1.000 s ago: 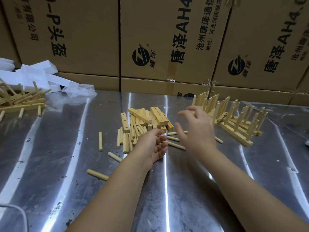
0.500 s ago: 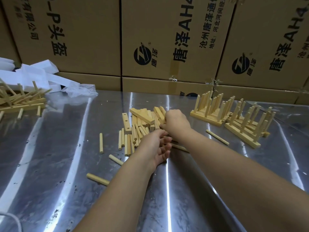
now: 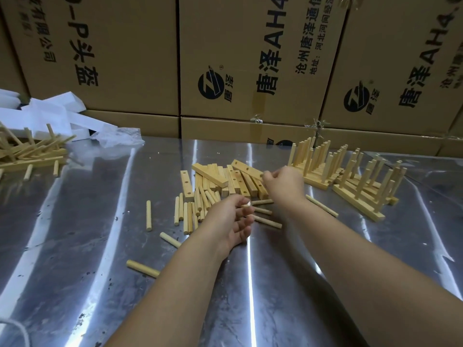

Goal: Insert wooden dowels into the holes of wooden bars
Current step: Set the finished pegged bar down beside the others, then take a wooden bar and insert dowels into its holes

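Single head-worn wide-angle view. Looks forward and down across the table (image 3: 75,246) toward stacked boxes (image 3: 125,58) at its far edge. Close range: forearms (image 3: 180,279) enter from the bottom edge.

Loose dowels (image 3: 190,216) nr piled bars (image 3: 220,180)

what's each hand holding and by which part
Right hand pinches the right end of a holed bar; left hand seems to hold a dowel, only its tip showing.

metal table (image 3: 75,271) | loose dowels (image 3: 188,217) | bar pile (image 3: 213,175) | doweled bars (image 3: 360,205) | perhaps foam (image 3: 50,113)
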